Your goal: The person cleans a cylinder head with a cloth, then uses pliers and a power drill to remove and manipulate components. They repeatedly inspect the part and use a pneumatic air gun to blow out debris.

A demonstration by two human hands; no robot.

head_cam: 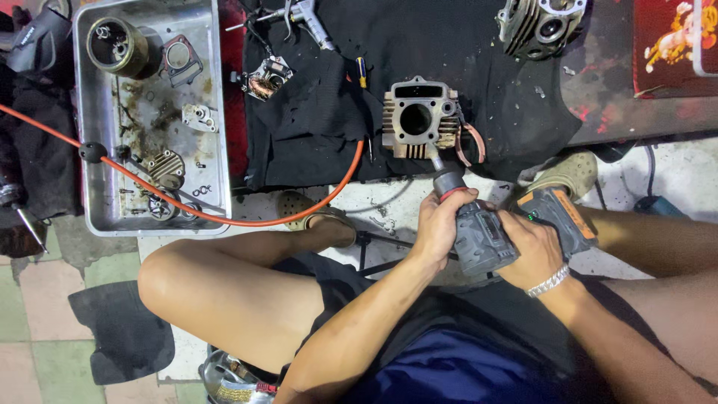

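Head view, single frame. Person sat on the floor, knees spread, looking down at own hands in the centre-right of the frame.

Left hand (440, 224) was clenched around the front barrel of a grey cordless power tool (482, 236), fingers wrapped just behind the red-ringed chuck. Right hand (535, 251) was clenched on the rear grip of the same tool, beside its black-and-orange battery base; a silver bracelet (550, 282) sat on that wrist.

The tool's tip pointed up-frame and met the lower edge of a finned engine cylinder (419, 120), which lay bore-up on a black cloth (314, 127) in the upper centre. Whether the bit touched metal or only came just beside it, could not tell. A thin brownish ring (473, 144) lay against the cylinder's right side.

Upper left: a metal tray (213, 112) held small greasy engine parts, including a round brass-coloured housing (118, 46). An orange hose (224, 218) ran across the tray and curved up to the cloth. An air gun (303, 15) lay at the top centre; a second finned engine part (540, 26) sat at the upper right. A sandalled foot (307, 211) rested below the cloth, another foot (557, 176) at the right of the tool.
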